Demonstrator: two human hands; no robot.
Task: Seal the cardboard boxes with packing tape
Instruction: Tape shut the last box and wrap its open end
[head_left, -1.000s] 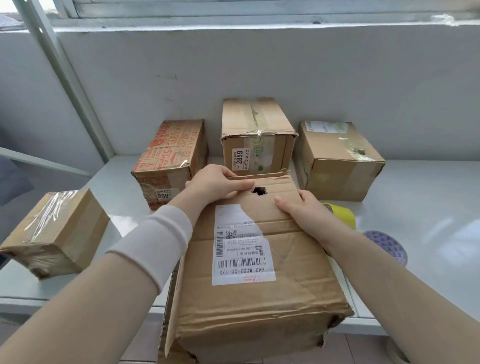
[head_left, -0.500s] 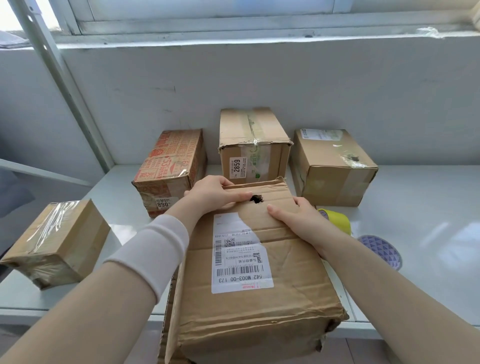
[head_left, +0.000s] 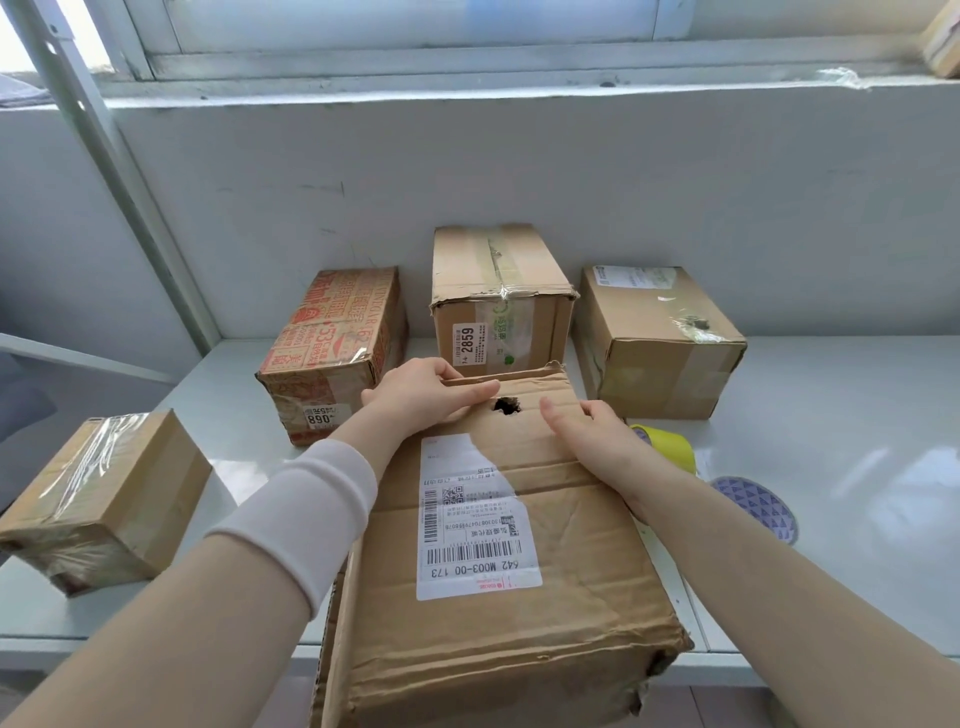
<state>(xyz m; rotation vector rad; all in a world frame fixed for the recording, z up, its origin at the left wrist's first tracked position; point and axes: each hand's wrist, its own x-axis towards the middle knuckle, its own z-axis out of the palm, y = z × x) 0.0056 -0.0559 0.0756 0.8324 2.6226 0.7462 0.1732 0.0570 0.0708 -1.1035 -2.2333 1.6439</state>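
Resting at six o'clock on the table (head_left: 831, 441), its near end past the table's edge, the crumpled box (head_left: 519, 649) has both hands at its far end. The left hand (head_left: 421, 400) grips the far edge, fingers curled over it and thumb laid along the top, just left of a ragged hole (head_left: 506, 405). The right hand (head_left: 592, 441) lies flat on the lid right of the hole, fingers straight, holding nothing. A white label (head_left: 472, 525) covers the lid's middle. The tape roll (head_left: 670, 447), yellow, lies at three o'clock just beside the box, partly behind the right wrist; a purple disc (head_left: 758, 506) sits near it. By the wall stand a red box (head_left: 332, 348) at eleven, a 2859 box (head_left: 498, 296) at twelve and a plain box (head_left: 660, 338) at one. A taped box (head_left: 104, 499) sits at nine.
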